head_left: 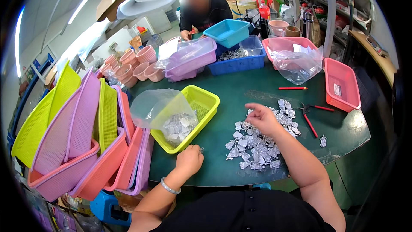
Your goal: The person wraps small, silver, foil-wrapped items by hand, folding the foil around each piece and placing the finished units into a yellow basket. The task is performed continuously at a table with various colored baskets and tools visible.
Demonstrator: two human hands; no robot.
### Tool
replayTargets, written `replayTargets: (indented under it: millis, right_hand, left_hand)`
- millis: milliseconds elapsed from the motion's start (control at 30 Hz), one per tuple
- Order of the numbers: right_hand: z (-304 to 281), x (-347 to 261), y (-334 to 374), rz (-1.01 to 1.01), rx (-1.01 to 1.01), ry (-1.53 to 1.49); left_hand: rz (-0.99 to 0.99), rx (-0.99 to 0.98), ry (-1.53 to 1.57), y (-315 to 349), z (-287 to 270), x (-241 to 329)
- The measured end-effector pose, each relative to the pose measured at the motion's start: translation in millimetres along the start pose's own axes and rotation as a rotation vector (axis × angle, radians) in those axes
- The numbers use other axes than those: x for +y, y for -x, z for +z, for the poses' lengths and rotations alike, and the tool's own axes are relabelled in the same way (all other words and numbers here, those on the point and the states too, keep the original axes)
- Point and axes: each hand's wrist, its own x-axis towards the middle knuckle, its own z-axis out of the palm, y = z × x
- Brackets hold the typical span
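A pile of small silver-grey pieces (257, 148), irregular in shape, lies on the green table. Over the pile's upper part is my right hand (264, 119), fingers apart and partly stretched, with nothing visible in them. My left hand (190, 160) is closed near the table's front edge, just below the yellow-green basket (209, 118). A tiny grey bit shows at its fingertips, mostly hidden by the fingers. Inside the basket, a clear plastic bag (156, 107) holds more silver-grey pieces and hangs over the left rim. Red-handled cutting pliers (306, 108) lie spread right of the pile.
Stacked coloured baskets (86, 116) crowd the left. A red pen-like tool (293, 88), a single piece (323, 141) and a pink tray (342, 83) are at right. Purple baskets (193, 58), a blue bin (238, 62) and pots (146, 54) stand behind. A person (204, 10) sits opposite.
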Motion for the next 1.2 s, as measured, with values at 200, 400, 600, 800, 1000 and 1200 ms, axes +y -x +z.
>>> replayTargets:
  millis: [200, 400, 600, 800, 1000, 1200]
  right_hand:
    - [10, -72, -1, -0.326, 0.114, -0.068]
    - [29, -44, 7, -0.170, -0.095, 0.097]
    - [21, -34, 10, -0.131, -0.089, 0.085]
    - [20, -11, 9, -0.110, -0.114, 0.012]
    - [17, -11, 9, -0.041, -0.056, 0.077]
    - [21, -8, 6, -0.008, -0.033, 0.045]
  left_hand:
    - [-0.108, -0.100, 0.814, -26, 1, 19]
    - [-0.143, -0.343, 1.587, -76, 2, 58]
    - [-0.148, -0.602, 1.855, -94, 16, 67]
    - [-0.207, -0.610, 1.894, -82, 36, 66]
    - [-0.199, -0.633, 1.932, -83, 40, 62]
    - [-0.177, -0.670, 1.900, -85, 39, 57]
